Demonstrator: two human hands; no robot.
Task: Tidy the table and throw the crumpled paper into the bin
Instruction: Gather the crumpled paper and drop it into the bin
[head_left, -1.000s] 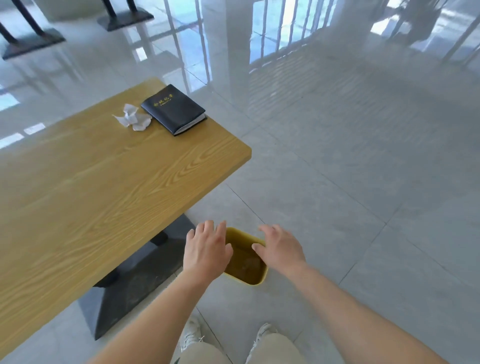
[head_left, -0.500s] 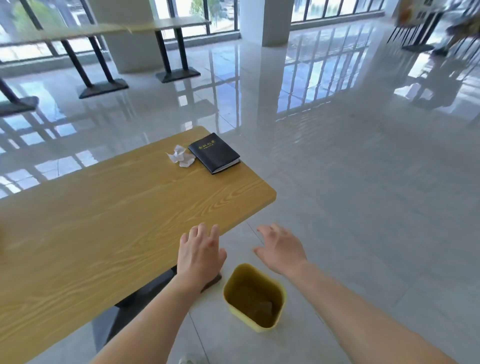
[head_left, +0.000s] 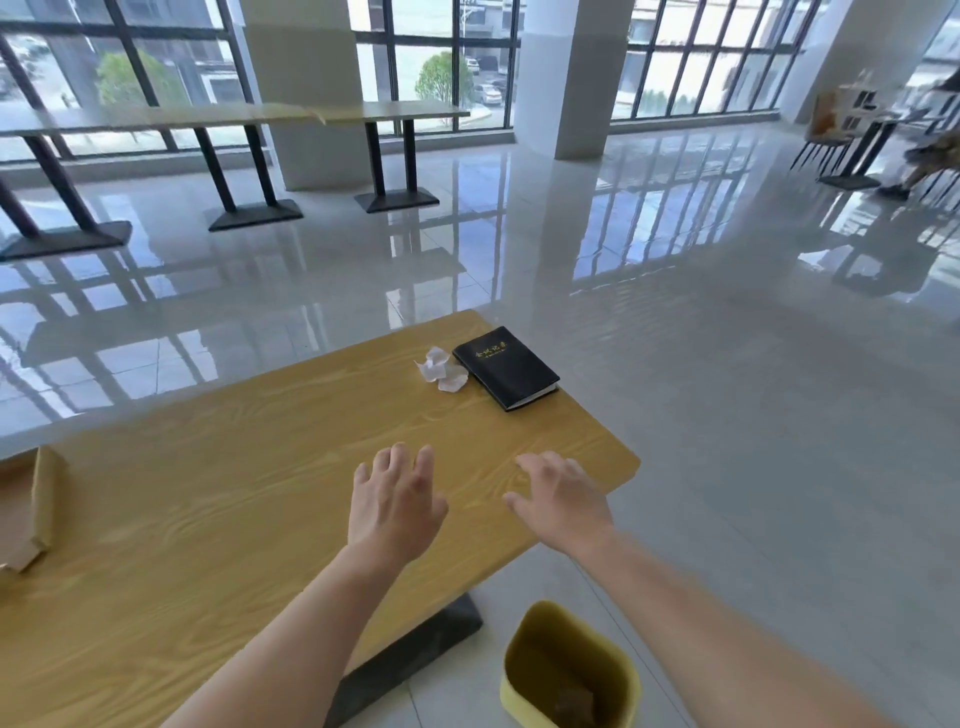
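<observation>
Two hands, palms down above the wooden table (head_left: 218, 519): left hand (head_left: 392, 501) and right hand (head_left: 563, 501), fingers straight and spread, each holding nothing. Beyond them, near the far right corner of the tabletop: one crumpled paper (head_left: 440, 370), white, just beside one closed black notebook (head_left: 506, 367). On the floor below the table's near right edge: one yellow bin (head_left: 569, 670). At the left edge: one brown cardboard piece (head_left: 36, 506).

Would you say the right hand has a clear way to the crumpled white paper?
Probably yes. The right hand is open over the wooden table, and only bare wood lies between it and the crumpled white paper. The black notebook lies beside the paper, not across the path.
</observation>
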